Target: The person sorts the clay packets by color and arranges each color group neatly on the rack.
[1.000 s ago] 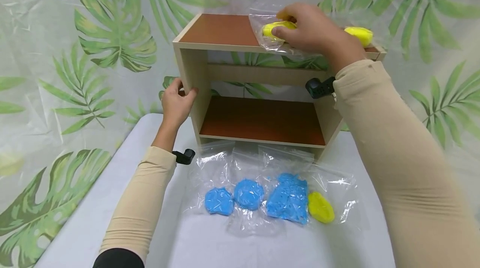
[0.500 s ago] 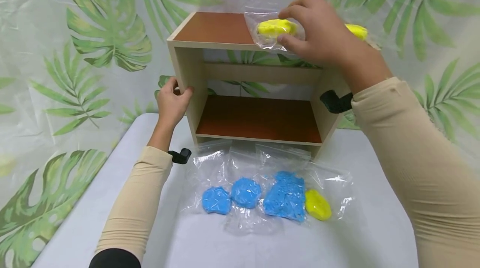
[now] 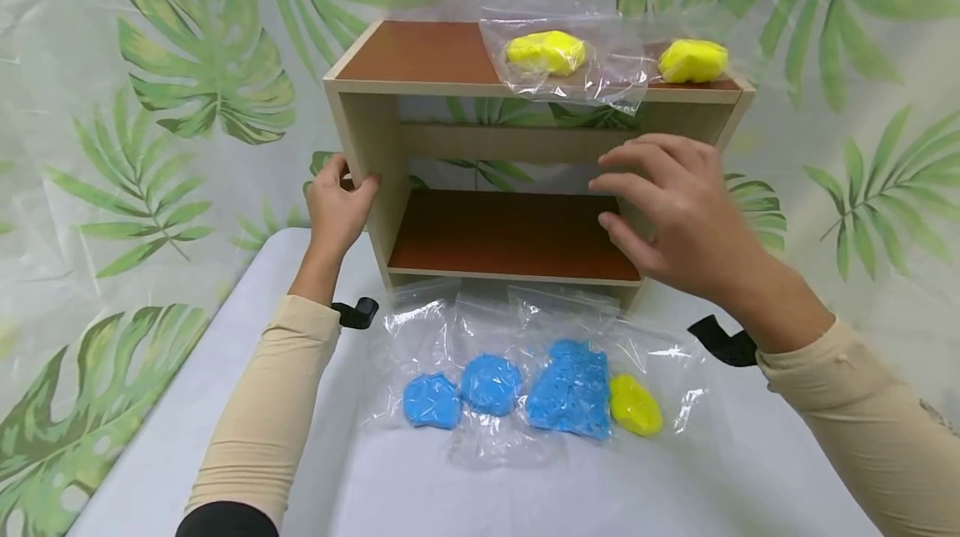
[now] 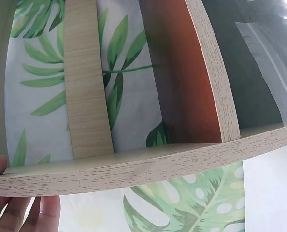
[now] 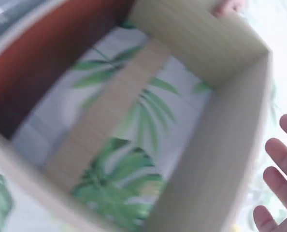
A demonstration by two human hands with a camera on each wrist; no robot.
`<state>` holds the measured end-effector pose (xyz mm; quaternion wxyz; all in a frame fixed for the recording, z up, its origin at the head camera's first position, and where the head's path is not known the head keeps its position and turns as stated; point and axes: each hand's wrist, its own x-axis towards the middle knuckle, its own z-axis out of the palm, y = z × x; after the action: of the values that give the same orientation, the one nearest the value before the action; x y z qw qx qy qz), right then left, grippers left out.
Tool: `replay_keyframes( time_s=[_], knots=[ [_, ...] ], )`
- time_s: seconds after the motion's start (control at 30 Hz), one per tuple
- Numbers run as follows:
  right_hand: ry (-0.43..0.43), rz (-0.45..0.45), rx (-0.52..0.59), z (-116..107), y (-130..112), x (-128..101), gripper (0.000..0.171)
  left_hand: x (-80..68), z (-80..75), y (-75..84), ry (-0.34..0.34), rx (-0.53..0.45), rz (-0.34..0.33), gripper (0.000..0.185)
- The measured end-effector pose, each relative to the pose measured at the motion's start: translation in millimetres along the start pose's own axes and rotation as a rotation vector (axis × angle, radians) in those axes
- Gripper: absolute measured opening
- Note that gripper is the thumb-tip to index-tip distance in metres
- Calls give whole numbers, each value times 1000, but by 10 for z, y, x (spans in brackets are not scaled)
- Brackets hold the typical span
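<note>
A small wooden shelf (image 3: pixel 510 237) with reddish-brown boards stands on the white table. My left hand (image 3: pixel 337 203) grips its left side panel (image 4: pixel 134 169); in the left wrist view the thumb lies on the inner face and the fingers on the outer. My right hand (image 3: pixel 678 220) is in the air before the shelf's right side, holding nothing, its fingers spread and slightly bent. On the top board lie a yellow clay lump (image 3: pixel 546 53) in a clear zip bag, left of centre, and another bagged yellow lump (image 3: pixel 693 62) at the right end.
Before the shelf, several clear zip bags lie in a row on the table (image 3: pixel 420 495). They hold a blue lump (image 3: pixel 432 400), a round blue piece (image 3: pixel 491 384), a larger blue slab (image 3: pixel 570 391) and a yellow piece (image 3: pixel 635 406). A leaf-patterned curtain (image 3: pixel 217 62) hangs behind.
My right hand has let go of the bagged yellow lump on the top board and come down toward the front right. My left hand keeps its grip on the side panel.
</note>
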<state>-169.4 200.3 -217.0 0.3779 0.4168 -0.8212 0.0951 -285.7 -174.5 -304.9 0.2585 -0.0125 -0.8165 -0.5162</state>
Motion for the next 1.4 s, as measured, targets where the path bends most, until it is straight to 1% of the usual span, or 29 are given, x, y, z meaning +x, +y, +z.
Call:
replay_keyframes(
  time_s=[0.1, 0.2, 0.43, 0.53, 0.73, 0.83, 0.93, 1.03, 1.2, 1.4],
  knots=[
    [-47, 34, 26, 124, 15, -238, 30, 10, -11, 3, 1, -6, -3, 35],
    [-141, 101, 58, 281, 10, -502, 32, 18, -18, 11, 3, -7, -4, 34],
    [-426, 315, 90, 618, -5, -1108, 35, 31, -8, 8, -27, -8, 6, 36],
    [-529, 397, 100, 734, 2, -1334, 36, 28, -16, 0, -28, -5, -1, 35],
    [-679, 531, 135, 890, -24, -1713, 42, 30, -19, 7, -28, 8, 4, 36],
    [-741, 576, 158, 955, -52, -1857, 45, 23, -14, 17, -31, 6, 3, 37],
    [-779, 598, 179, 1017, -79, -1975, 47, 26, -6, 17, -33, 10, 6, 37],
    [-794, 597, 191, 1067, -101, -2062, 48, 30, -3, 14, -40, 13, 8, 37],
    [-768, 582, 214, 1118, -136, -2146, 47, 26, -15, 14, -45, 8, 2, 37],
    [-741, 555, 233, 1144, -186, -2204, 59, 23, -40, 18, -39, 10, -8, 36]
  ],
)
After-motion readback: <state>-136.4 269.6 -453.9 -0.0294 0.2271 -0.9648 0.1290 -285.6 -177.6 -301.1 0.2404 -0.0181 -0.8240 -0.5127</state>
